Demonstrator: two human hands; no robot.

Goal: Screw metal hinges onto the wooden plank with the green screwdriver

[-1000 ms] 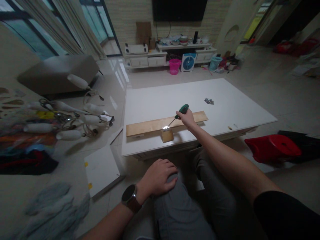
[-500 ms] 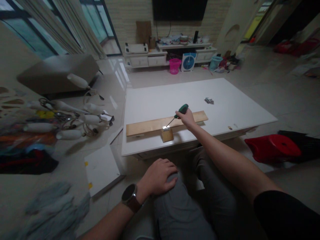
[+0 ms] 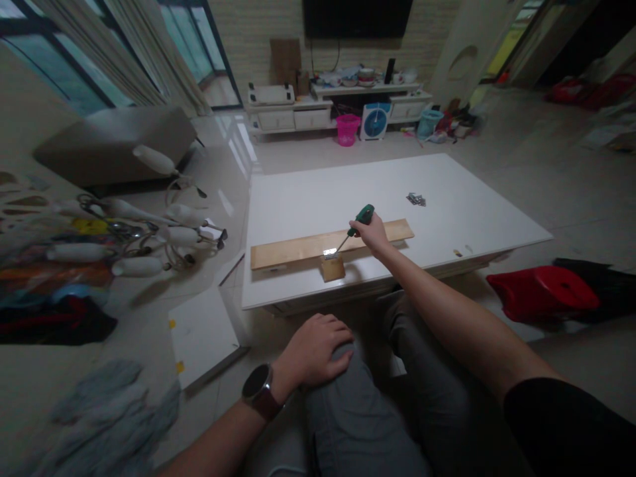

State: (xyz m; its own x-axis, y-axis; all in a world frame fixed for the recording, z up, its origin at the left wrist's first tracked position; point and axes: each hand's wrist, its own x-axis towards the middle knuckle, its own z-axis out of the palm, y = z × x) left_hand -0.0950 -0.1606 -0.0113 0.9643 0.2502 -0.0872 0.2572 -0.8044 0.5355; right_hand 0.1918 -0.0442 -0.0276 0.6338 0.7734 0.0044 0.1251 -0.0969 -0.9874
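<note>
While at plank (image 3: 293, 250), screwdriver (image 3: 362, 214) in right hand (image 3: 372, 234).

Your green-handled screwdriver (image 3: 360, 218) slants down-left, its tip on a shiny metal piece (image 3: 328, 252) atop the small wooden block (image 3: 332, 269), which touches the long plank (image 3: 288, 251) lying flat on the white table (image 3: 322, 192).

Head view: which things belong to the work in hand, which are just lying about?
In use: right hand, screwdriver, plank, wood block, likely the screws.
Lying about: red stool, pink bucket, fan, white panel.
</note>
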